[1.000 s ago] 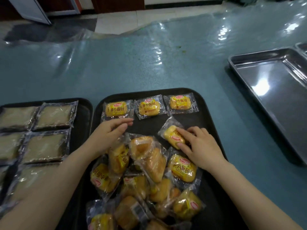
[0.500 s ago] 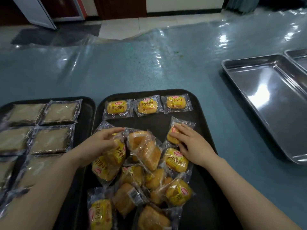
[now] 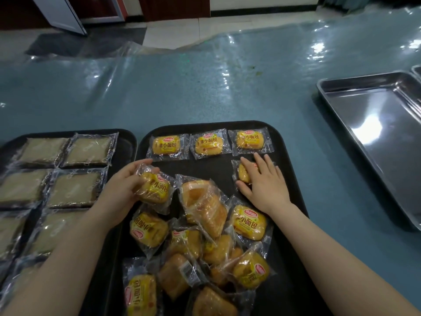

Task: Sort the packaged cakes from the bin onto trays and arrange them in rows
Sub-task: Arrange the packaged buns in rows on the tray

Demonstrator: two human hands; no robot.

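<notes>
A black tray [image 3: 289, 156] in front of me carries a back row of three yellow packaged cakes [image 3: 208, 144]. Below the row's right end lies a fourth cake [image 3: 243, 173], and my right hand [image 3: 264, 183] lies flat on it with straight fingers. My left hand [image 3: 120, 192] grips another yellow cake [image 3: 155, 188], lifted a little above the tray's left side. A loose pile of several yellow cakes [image 3: 205, 236] fills the near half of the tray.
A second black tray [image 3: 127, 142] on the left carries rows of several pale brown packaged cakes [image 3: 73, 188]. A steel tray [image 3: 373, 124] sits at the right on the blue table [image 3: 205, 92], which is covered in clear plastic. Floor and a door are beyond.
My left hand dropped from the back row to the pile and picked up a yellow cake. My right hand slid its cake up and right, under the row's right end.
</notes>
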